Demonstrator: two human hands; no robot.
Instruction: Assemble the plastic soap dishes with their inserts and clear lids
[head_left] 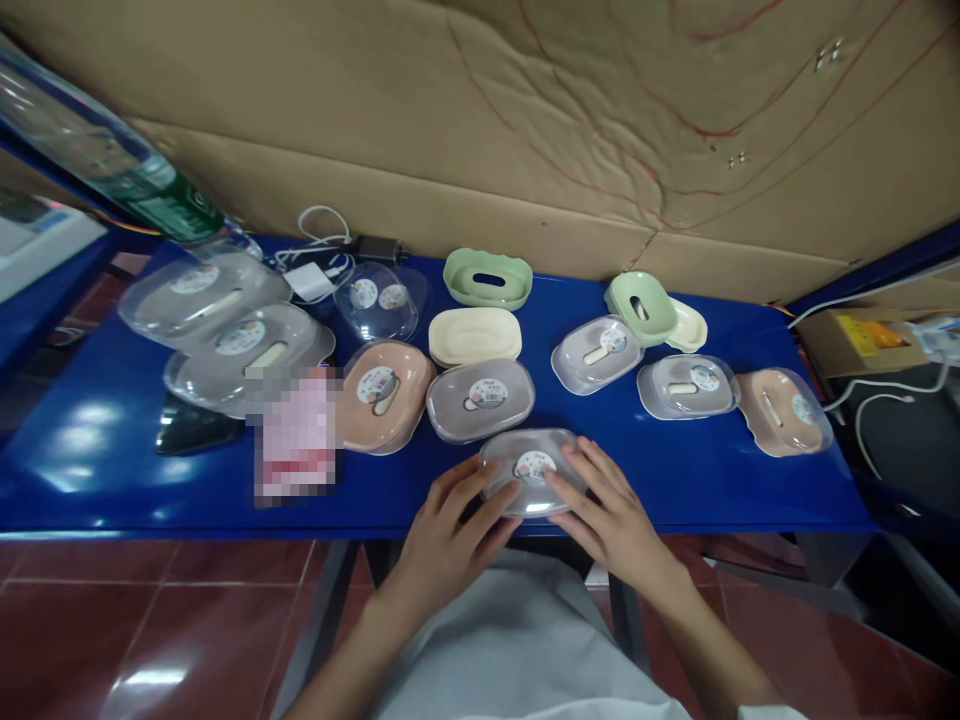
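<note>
A grey soap dish with a clear lid and a round label (534,492) sits at the table's front edge between my hands. My left hand (457,520) grips its left side, with fingertips on the lid. On the opposite side, my right hand (611,510) holds it with fingers spread over the lid's right part. Just behind stands another lidded grey soap dish (504,412). A peach one (379,420) is left of that. Further back are a cream tray (457,340) and a green scalloped dish with an oval hole (506,295).
Lidded grey dishes (307,325) crowd the left, near a clear lid (364,325), a white charger (309,282) and a large bottle (176,205). On the right are a green dish (656,315), grey ones (701,400) and a peach one (791,425). Cardboard (375,130) walls the back.
</note>
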